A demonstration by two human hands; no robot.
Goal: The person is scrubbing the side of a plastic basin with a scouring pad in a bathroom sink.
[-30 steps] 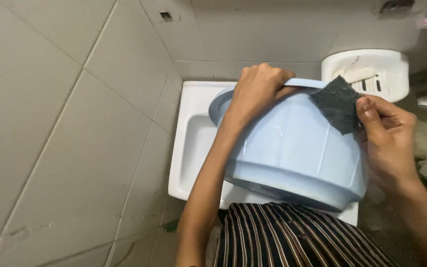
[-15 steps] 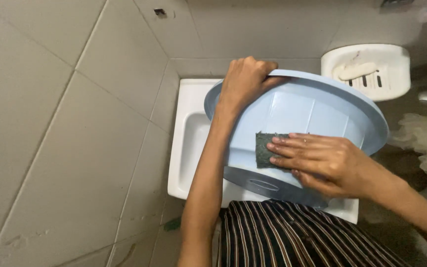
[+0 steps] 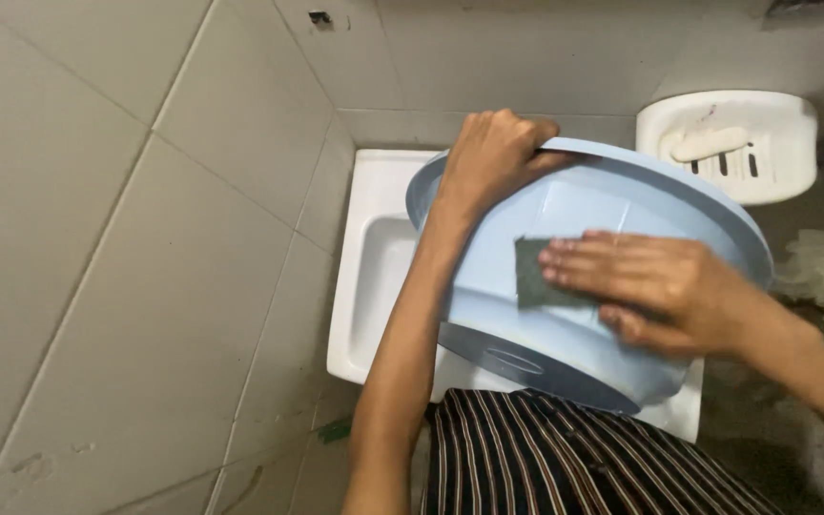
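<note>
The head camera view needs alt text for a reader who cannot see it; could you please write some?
A left hand grips the rim of a tilted light-blue plastic basin over a white rectangular sink, while the right hand presses a dark green scouring pad against its outer wall. A white soap dish hangs on the tiled wall.

The basin [image 3: 612, 324] serves as landmark: it is held tipped on its side over the sink [image 3: 374, 277], whose bare part shows to the basin's left and below its lower edge. The left hand [image 3: 493, 157] grips the basin's rim at its upper left. The right hand [image 3: 650, 286] lies flat on the basin's outer wall, pressing a scouring pad [image 3: 531, 272] that sits under its fingertips, toward the basin's middle. A soap dish [image 3: 731, 143] hangs on the wall just beyond the basin's upper right. Tiled wall [image 3: 126, 267] spreads well left of the basin.
</note>
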